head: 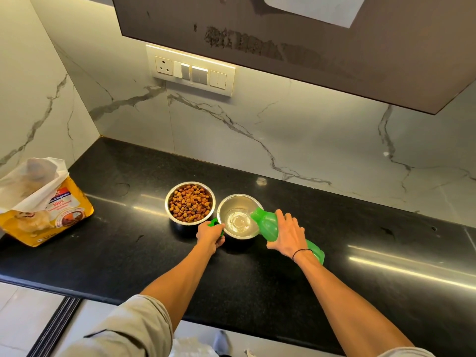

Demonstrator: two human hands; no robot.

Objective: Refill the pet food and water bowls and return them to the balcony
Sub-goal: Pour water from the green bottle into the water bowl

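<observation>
Right hand [286, 234] gripping green bottle [268, 225], tipping mouth over water bowl [238, 216] on black counter [128, 253]; water pooling inside. Left hand [210, 234] pinching green cap [214, 222], possibly steadying rim. Food bowl [190, 202] touching alongside, kibble filled. Risk: overtipping, splash wetting kibble.

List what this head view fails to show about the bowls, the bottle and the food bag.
- Green bottle: its middle is covered by the right hand, so how much is left inside cannot be told.
- Green cap: mostly hidden in the left hand.
- Water bowl: water depth unclear from glare.
- Food bag: left side cut off by the frame edge; print too small to read.
</observation>
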